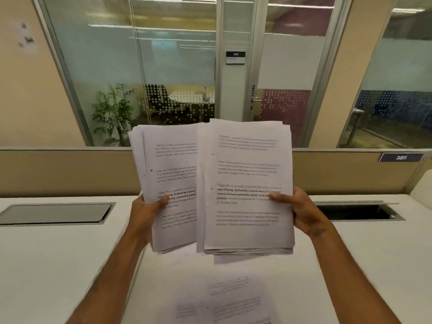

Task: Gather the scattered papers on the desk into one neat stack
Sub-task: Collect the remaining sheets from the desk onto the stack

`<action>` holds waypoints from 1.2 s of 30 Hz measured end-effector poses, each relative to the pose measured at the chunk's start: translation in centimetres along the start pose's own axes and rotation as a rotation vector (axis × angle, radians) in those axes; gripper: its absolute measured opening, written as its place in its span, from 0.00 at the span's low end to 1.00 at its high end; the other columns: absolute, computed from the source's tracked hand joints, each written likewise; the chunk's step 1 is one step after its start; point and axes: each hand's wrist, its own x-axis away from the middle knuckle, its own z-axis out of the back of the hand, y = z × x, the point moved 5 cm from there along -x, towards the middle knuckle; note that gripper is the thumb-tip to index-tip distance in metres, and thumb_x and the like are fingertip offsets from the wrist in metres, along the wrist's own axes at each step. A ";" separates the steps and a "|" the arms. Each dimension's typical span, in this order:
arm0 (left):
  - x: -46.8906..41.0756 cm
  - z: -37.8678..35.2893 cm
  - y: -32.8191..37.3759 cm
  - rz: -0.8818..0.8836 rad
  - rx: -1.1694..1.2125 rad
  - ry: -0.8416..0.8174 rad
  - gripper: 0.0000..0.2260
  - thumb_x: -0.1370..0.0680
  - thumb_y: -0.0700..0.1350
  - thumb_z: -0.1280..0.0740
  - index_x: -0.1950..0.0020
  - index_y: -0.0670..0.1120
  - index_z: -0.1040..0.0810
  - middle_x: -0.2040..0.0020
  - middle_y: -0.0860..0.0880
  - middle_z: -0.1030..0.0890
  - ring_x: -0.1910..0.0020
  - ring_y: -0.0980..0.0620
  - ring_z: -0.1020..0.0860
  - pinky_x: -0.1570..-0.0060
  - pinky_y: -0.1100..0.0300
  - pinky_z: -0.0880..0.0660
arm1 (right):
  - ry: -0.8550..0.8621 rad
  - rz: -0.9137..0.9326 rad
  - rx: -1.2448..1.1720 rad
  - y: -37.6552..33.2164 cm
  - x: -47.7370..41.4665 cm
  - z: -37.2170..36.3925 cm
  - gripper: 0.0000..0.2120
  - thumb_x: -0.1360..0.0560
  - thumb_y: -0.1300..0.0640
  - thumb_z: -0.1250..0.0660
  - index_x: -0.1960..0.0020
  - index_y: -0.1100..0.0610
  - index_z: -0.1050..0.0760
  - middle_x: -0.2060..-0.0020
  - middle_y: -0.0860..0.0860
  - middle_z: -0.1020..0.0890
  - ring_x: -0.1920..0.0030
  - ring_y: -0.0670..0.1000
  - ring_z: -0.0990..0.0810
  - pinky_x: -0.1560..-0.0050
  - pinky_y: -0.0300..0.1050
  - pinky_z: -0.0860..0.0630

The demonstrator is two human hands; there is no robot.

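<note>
Two hands hold two bunches of printed pages up in the air, above the white desk [58, 249]. The left hand [146, 210] is closed on the left bundle [173, 183], thumb on the front and fingers behind. The right hand [297, 210] is closed the same way on the right bundle [247, 183]. The right bundle lies partly over the left one, and their edges do not line up yet.

It looks like the joining step: most sheets seem picked up, and the two bunches must now become one. Next, the hands probably need to slide the bundles together and tap the bottom edges on the desk to make them even.

One loose sheet [224, 302] lies on the desk below, near the person. It needs to join the stack too.

Both forearms reach forward and up, elbows low, palms turned inward.
</note>
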 end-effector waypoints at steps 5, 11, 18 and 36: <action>4.6 -2.6 -0.4 0.040 0.034 -0.114 0.18 0.26 0.40 0.26 0.36 0.40 0.21 0.45 0.39 0.14 0.50 0.35 0.15 0.57 0.41 0.16 | -0.037 -0.020 0.029 0.3 1.8 -4.6 0.23 0.30 0.61 0.24 0.37 0.63 0.22 0.42 0.61 0.16 0.44 0.63 0.16 0.48 0.56 0.17; 8.9 -5.6 -1.0 0.017 -0.025 -0.117 0.16 0.21 0.49 0.31 0.40 0.39 0.18 0.47 0.37 0.14 0.49 0.34 0.15 0.61 0.51 0.17 | -0.046 0.014 0.020 0.8 3.7 -5.5 0.24 0.26 0.63 0.27 0.32 0.61 0.27 0.41 0.59 0.17 0.42 0.62 0.17 0.41 0.61 0.20; 13.7 -9.8 -3.0 0.102 0.118 -0.287 0.27 0.23 0.67 0.38 0.34 0.51 0.18 0.38 0.41 0.16 0.42 0.38 0.16 0.53 0.44 0.17 | 0.109 0.020 0.194 2.9 6.7 -3.1 0.28 0.32 0.61 0.21 0.36 0.56 0.27 0.43 0.55 0.16 0.47 0.58 0.15 0.47 0.59 0.17; 17.8 -7.3 -10.8 -0.033 -0.307 0.054 0.12 0.25 0.48 0.25 0.42 0.51 0.20 0.54 0.51 0.13 0.54 0.45 0.14 0.60 0.52 0.16 | 0.173 -0.065 0.271 13.0 10.6 -0.1 0.21 0.31 0.55 0.21 0.41 0.51 0.23 0.50 0.51 0.16 0.50 0.53 0.16 0.54 0.48 0.15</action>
